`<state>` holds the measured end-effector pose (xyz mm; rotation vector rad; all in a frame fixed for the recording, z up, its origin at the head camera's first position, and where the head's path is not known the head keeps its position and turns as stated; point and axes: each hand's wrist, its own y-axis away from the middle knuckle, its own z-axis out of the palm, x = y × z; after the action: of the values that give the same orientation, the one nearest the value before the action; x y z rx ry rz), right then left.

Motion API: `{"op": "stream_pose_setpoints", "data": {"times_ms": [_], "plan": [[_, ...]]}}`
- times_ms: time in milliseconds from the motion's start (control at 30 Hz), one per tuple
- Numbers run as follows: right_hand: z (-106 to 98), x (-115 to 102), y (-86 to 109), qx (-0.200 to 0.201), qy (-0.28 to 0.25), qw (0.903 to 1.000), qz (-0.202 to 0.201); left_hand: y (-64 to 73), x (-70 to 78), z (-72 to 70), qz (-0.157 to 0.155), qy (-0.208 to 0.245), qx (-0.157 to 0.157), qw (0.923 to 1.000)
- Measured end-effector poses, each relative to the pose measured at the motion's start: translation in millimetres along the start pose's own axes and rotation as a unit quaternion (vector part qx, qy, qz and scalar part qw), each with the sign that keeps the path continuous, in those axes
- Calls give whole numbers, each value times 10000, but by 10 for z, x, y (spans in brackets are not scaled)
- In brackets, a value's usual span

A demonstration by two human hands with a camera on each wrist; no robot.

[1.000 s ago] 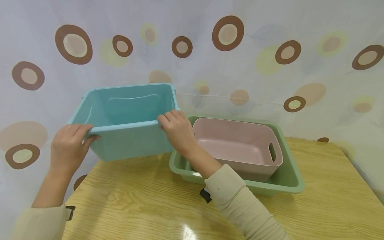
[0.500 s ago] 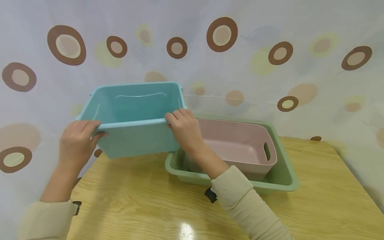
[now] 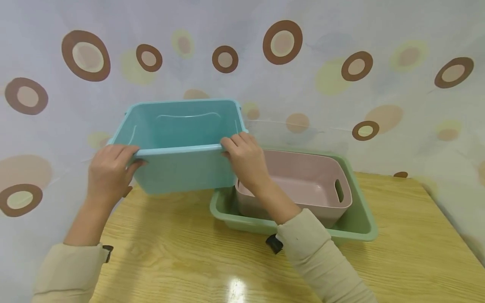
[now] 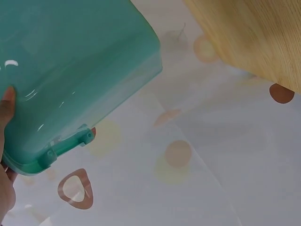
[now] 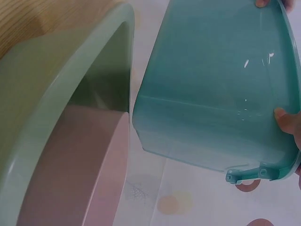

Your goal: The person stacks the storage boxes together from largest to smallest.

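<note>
A light blue plastic bin (image 3: 185,170) is held up above the left part of the table, its open top facing up and toward me. My left hand (image 3: 110,172) grips the near rim at its left end, thumb against the outer wall. At the right end of that rim, my right hand (image 3: 248,162) holds on with curled fingers. Just right of the blue bin, a pink bin (image 3: 303,168) sits inside a larger green tub (image 3: 369,225). In the right wrist view the blue bin (image 5: 211,94) hangs beside the green tub (image 5: 70,70).
The wooden table (image 3: 182,252) carries the green tub on its right half. Behind the table hangs a pale sheet (image 3: 242,25) with brown and yellow round shapes. In the left wrist view, a table corner (image 4: 263,37) shows apart from the bin.
Both hands have carried the blue bin to the right and slightly up, closer over the left end of the green tub. The pink bin and green tub stay in place.
</note>
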<state>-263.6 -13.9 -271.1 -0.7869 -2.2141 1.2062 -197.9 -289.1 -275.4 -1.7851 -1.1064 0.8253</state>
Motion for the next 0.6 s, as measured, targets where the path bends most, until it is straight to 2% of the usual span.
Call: {"op": "stream_pose_setpoints", "data": {"times_ms": [233, 600], "plan": [[-98, 84, -4, 12, -9, 10000, -3, -66, 56, 59, -13, 141, 5, 9999], [-253, 274, 73, -66, 66, 9999, 60, -206, 170, 207, 258, 96, -179, 9995]]}}
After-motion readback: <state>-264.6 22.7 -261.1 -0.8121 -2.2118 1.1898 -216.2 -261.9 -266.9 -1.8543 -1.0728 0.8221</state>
